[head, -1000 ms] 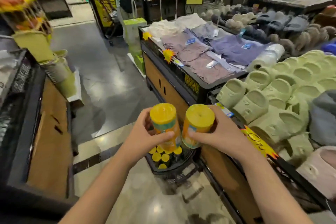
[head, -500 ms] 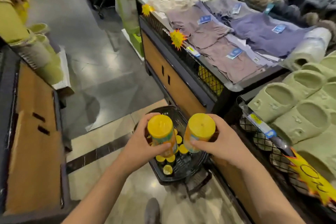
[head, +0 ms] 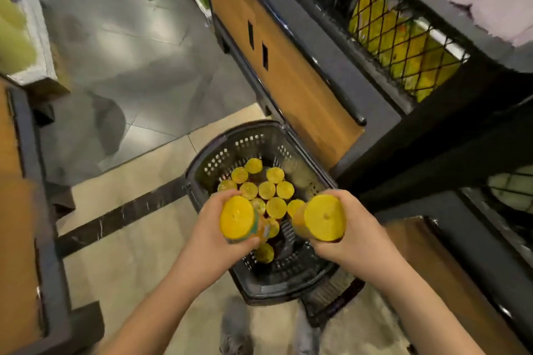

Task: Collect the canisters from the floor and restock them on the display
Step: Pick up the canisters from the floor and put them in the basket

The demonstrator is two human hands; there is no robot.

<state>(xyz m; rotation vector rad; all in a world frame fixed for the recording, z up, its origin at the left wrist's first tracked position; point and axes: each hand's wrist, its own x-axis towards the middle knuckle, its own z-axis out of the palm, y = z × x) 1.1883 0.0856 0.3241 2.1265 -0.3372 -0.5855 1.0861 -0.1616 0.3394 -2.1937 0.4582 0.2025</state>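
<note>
We are gripping the left canister (head: pixel 238 220) in our left hand (head: pixel 207 239) and the right canister (head: pixel 324 217) in our right hand (head: pixel 360 229), over the floor basket (head: pixel 222 153). A loosening grip would be dropping one onto the standing canisters (head: pixel 266 189).

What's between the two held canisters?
Head view: open air between the left canister and right canister; through the gap, the floor basket of more canisters below.
</note>
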